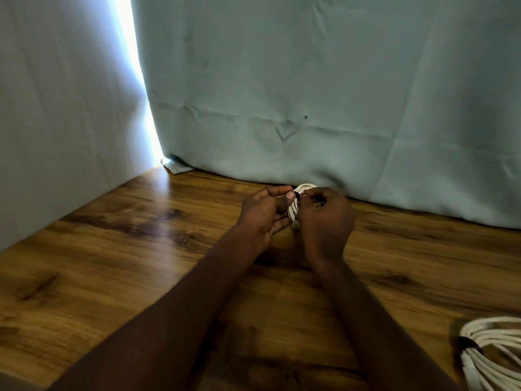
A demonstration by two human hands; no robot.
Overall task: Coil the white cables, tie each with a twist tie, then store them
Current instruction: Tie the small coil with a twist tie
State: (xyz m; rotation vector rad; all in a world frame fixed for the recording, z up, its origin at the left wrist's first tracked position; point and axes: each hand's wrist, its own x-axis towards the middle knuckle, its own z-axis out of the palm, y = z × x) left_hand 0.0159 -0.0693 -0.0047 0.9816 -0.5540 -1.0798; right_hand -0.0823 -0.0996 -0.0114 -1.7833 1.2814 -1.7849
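A small coil of white cable (302, 189) is held up between both hands above the wooden table (118, 249), near the curtain. My left hand (262, 215) grips the coil from the left, thumb and forefinger pinching at its top. My right hand (324, 218) curls round the coil from the right, its fingertips pinching a dark twist tie (299, 195) against the cable. Most of the coil is hidden behind my fingers.
A second, larger coil of white cable (493, 354) bound with a dark tie (468, 342) lies at the table's right front corner. A pale blue-green curtain (310, 94) hangs along the back, and a lighter curtain (56, 122) along the left.
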